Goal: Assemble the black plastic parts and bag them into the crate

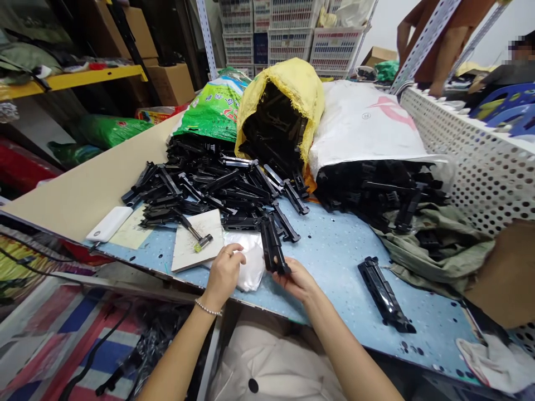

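My right hand (297,280) grips the near end of a long black plastic part (272,245), which points away from me over the blue table (334,250). My left hand (225,270), with a bead bracelet at the wrist, is closed with its fingers on a clear plastic bag (251,262) lying at the table's front edge. Just beyond lies a big heap of the same black parts (209,186). A single black part (384,295) lies alone to the right of my right hand.
A yellow sack (292,89), a green sack (215,106) and a white sack (363,122) spill black parts at the back. A small hammer (196,234) rests on a white board. A white power bank (109,224) lies at left. A perforated white panel (472,161) stands right; other people beyond.
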Available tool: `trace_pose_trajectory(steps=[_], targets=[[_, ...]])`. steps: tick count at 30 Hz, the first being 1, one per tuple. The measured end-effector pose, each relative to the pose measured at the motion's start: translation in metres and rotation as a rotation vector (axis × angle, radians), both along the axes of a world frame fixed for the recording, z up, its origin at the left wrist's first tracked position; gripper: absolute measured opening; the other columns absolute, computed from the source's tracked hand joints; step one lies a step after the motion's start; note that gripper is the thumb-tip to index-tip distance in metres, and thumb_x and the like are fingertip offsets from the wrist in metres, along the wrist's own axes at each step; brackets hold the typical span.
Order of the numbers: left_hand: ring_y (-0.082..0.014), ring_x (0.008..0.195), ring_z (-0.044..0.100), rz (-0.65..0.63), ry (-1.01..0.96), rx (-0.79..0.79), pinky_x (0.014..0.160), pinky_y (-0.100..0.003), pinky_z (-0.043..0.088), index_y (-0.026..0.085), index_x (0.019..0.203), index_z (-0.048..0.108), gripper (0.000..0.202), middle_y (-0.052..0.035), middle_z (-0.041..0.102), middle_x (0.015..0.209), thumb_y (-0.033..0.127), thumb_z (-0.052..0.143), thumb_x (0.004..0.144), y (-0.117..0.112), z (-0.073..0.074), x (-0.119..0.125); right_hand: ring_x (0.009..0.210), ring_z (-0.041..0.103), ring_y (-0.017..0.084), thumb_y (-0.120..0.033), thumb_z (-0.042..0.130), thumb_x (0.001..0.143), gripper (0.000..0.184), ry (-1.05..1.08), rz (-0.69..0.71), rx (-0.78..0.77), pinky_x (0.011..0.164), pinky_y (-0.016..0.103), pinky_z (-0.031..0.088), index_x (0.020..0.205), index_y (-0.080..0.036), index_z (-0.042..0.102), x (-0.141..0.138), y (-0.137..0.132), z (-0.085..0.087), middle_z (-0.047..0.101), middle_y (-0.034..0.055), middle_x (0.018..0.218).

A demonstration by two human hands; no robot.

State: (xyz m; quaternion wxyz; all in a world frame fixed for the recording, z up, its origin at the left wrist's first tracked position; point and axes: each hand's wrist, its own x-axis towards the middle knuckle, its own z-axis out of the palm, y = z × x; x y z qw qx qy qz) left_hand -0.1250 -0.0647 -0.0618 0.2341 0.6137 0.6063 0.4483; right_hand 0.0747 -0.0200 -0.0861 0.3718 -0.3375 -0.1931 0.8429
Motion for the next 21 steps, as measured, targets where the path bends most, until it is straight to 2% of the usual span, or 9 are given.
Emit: trace_pose_trajectory(steps=[3,6,9,11,12,14,17,19,21], targets=[[-0.0236,0.106,0.057,-0.053,0.335,0.063,0.093,-0.039,0.046,0.023,0.096,0.069,0.037,-0.0090,0.062,0.116,0.006,0.040,0.081,-0.005,0.002,-0.002,0.053,0.055,0.007,-0.018,0.081,0.064,0.017,-0.020,-0.056,0.018,0.048,0.015,0.047,0.075,-0.012,0.069,0.006,0.000,0.004,0.066,-0.0002,0.065],[-0.0202,0.103,0.060,-0.073,0.324,0.046,0.093,-0.035,0.048,0.022,0.119,0.062,0.048,-0.0084,0.059,0.119,0.004,0.039,0.081,-0.002,0.001,0.001,0.056,0.059,0.007,-0.020,0.080,0.066,0.022,-0.021,-0.066,0.012,0.049,0.013,0.047,0.086,-0.013,0.070,0.023,-0.014,0.012,0.067,-0.0011,0.069],[-0.0136,0.079,0.062,-0.116,0.209,-0.037,0.081,-0.031,0.053,0.023,0.127,0.055,0.052,-0.0084,0.056,0.123,0.007,0.044,0.080,0.002,0.000,0.003,0.064,0.066,0.012,-0.022,0.077,0.072,0.030,0.068,0.157,-0.085,0.051,0.015,0.051,0.098,-0.010,0.067,0.043,-0.040,0.013,0.068,0.0039,0.076],[-0.0109,0.072,0.061,-0.136,0.160,-0.072,0.078,-0.030,0.054,0.024,0.134,0.049,0.057,-0.0093,0.052,0.129,0.007,0.044,0.080,0.001,0.002,0.004,0.065,0.067,0.012,-0.023,0.074,0.076,0.029,0.155,0.313,-0.178,0.053,0.014,0.051,0.099,-0.008,0.065,0.050,-0.055,0.008,0.069,0.0075,0.080],[-0.0118,0.077,0.062,-0.146,0.157,-0.071,0.082,-0.030,0.054,0.025,0.136,0.046,0.059,-0.0097,0.050,0.132,0.007,0.043,0.080,-0.002,0.005,0.006,0.065,0.067,0.011,-0.024,0.074,0.076,0.029,0.194,0.344,-0.213,0.053,0.012,0.051,0.098,-0.007,0.065,0.051,-0.059,0.004,0.069,0.0087,0.082],[-0.0168,0.103,0.061,-0.213,0.188,-0.043,0.096,-0.034,0.049,0.027,0.141,0.040,0.061,-0.0094,0.046,0.138,0.007,0.041,0.083,-0.013,0.012,0.014,0.066,0.066,0.008,-0.027,0.076,0.075,0.031,0.238,0.333,-0.243,0.054,0.009,0.050,0.097,-0.008,0.064,0.046,-0.061,-0.004,0.069,0.0088,0.084],[-0.0196,0.130,0.045,-0.469,0.200,-0.017,0.109,-0.036,0.039,0.028,0.145,0.033,0.062,-0.0081,0.044,0.142,0.006,0.037,0.087,-0.037,0.025,0.035,0.066,0.063,0.008,-0.028,0.078,0.071,0.027,0.129,0.190,-0.109,0.055,0.011,0.049,0.088,-0.011,0.066,0.029,-0.053,-0.007,0.067,0.0046,0.078],[-0.0189,0.132,0.043,-0.596,0.172,-0.030,0.110,-0.036,0.039,0.027,0.146,0.030,0.064,-0.0081,0.042,0.144,0.005,0.036,0.087,-0.050,0.032,0.049,0.064,0.059,0.010,-0.024,0.074,0.072,0.014,-0.087,0.095,0.096,0.057,0.016,0.049,0.079,-0.014,0.067,0.017,-0.051,-0.001,0.065,0.0017,0.072],[-0.0203,0.130,0.045,-0.615,0.165,-0.063,0.108,-0.037,0.040,0.027,0.145,0.033,0.063,-0.0088,0.044,0.144,0.006,0.040,0.086,-0.060,0.040,0.055,0.068,0.057,0.012,-0.019,0.069,0.074,0.004,-0.335,0.005,0.342,0.063,0.022,0.049,0.076,-0.017,0.068,0.007,-0.058,0.010,0.063,-0.0001,0.071]])
